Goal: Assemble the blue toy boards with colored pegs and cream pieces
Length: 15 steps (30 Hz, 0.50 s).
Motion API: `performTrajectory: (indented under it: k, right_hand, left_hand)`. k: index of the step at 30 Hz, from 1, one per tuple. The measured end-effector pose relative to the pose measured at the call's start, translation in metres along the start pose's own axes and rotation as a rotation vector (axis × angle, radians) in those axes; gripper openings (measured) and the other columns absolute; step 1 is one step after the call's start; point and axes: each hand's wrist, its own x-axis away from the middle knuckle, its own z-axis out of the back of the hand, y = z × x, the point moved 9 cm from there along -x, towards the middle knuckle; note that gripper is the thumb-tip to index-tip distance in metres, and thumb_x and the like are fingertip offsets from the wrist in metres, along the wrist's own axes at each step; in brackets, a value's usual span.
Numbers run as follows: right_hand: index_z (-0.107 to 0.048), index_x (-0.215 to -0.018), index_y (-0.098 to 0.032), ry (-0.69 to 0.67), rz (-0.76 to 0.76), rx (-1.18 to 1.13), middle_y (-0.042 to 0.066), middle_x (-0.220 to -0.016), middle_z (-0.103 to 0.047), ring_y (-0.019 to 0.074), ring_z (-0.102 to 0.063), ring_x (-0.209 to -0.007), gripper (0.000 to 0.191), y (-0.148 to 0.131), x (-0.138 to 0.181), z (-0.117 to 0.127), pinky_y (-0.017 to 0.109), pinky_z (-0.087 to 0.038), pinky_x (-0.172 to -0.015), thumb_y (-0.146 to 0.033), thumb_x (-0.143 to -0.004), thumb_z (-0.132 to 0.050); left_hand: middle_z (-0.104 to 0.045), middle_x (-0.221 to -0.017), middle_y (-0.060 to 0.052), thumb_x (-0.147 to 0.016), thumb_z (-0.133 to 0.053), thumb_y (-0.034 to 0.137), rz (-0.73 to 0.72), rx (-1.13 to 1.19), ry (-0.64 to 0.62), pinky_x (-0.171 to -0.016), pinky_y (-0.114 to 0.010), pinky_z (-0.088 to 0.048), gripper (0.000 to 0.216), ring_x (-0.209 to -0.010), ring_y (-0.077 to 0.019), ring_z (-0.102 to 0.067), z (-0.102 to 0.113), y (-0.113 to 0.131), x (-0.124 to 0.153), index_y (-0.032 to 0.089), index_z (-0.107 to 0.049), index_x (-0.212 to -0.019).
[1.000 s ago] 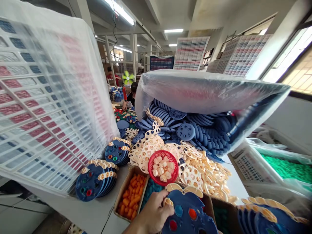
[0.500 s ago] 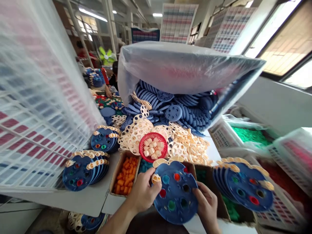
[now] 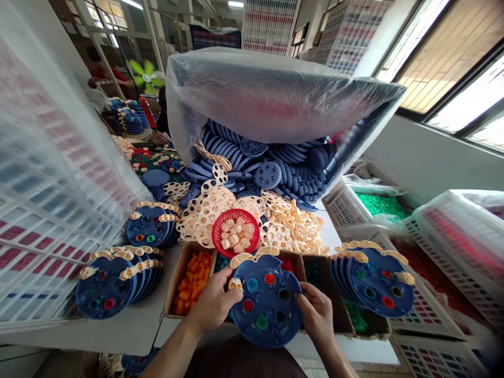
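Note:
A round blue plastic disc [image 3: 268, 304] with coloured plugs in its holes and cream pieces along its top edge is held between both hands just above the table's near edge. My left hand [image 3: 214, 303] grips its left rim, thumb on a cream piece. My right hand [image 3: 315, 312] is closed on its right rim. Behind the disc stands a red basket [image 3: 235, 239] of cream pegs. A cardboard box of orange pegs [image 3: 191, 281] lies beside my left hand.
Stacks of finished blue discs stand at left [image 3: 112, 286], mid-left [image 3: 151, 231] and right [image 3: 374, 278]. A heap of cream rings [image 3: 291, 231] and blue discs under plastic sheeting [image 3: 271, 173] fills the back. White crates [image 3: 452, 247] line the right. Another person sits far back left.
The view has tilted down and the disc now sits lower and nearer to me. My right hand came into view and took the disc's right rim; my left hand kept its grip.

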Motion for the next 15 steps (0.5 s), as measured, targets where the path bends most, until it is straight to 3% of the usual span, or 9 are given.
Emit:
performTrajectory:
  k: [4, 7, 11, 15]
  right_hand:
    - [-0.076, -0.077, -0.016, 0.010, 0.009, -0.015, 0.001, -0.054, -0.068, 0.0135, -0.054, -0.045, 0.030, 0.001, -0.003, 0.001, 0.021, -0.041, -0.043, -0.045, -0.066, -0.080]
    - [-0.076, -0.076, -0.017, 0.038, 0.047, 0.025, 0.002, -0.055, -0.069, 0.0166, -0.059, -0.050, 0.035, 0.004, -0.006, 0.008, 0.022, -0.045, -0.046, -0.049, -0.063, -0.082]
    - [-0.077, -0.073, -0.018, 0.076, 0.048, -0.028, 0.001, -0.059, -0.071, 0.0154, -0.060, -0.052, 0.033, 0.007, -0.010, 0.012, 0.020, -0.046, -0.046, -0.047, -0.060, -0.085]
    - [-0.078, -0.085, -0.021, 0.116, 0.002, -0.121, 0.002, -0.076, -0.079, 0.0187, -0.069, -0.064, 0.036, 0.005, -0.011, 0.009, 0.020, -0.054, -0.055, -0.044, -0.059, -0.087]
  left_hand:
    - [-0.068, -0.093, -0.007, -0.087, -0.063, 0.039, -0.025, -0.089, 0.016, -0.077, -0.029, -0.050, 0.040, -0.085, -0.0205, -0.062, -0.002, 0.008, 0.004, 0.015, -0.062, -0.120]
    - [-0.068, -0.091, -0.007, -0.084, -0.068, 0.046, -0.033, -0.137, -0.005, -0.074, -0.027, -0.049, 0.043, -0.082, -0.0200, -0.061, -0.005, 0.017, 0.005, 0.014, -0.065, -0.113]
    - [-0.065, -0.089, -0.007, -0.081, -0.069, 0.051, -0.059, -0.043, -0.033, -0.069, -0.024, -0.046, 0.046, -0.077, -0.0171, -0.057, -0.006, 0.026, 0.004, 0.011, -0.068, -0.104]
    - [-0.063, -0.081, -0.005, -0.079, -0.071, 0.052, -0.066, -0.005, 0.042, -0.063, -0.023, -0.042, 0.047, -0.071, -0.0147, -0.053, -0.003, 0.023, 0.002, 0.010, -0.068, -0.099]
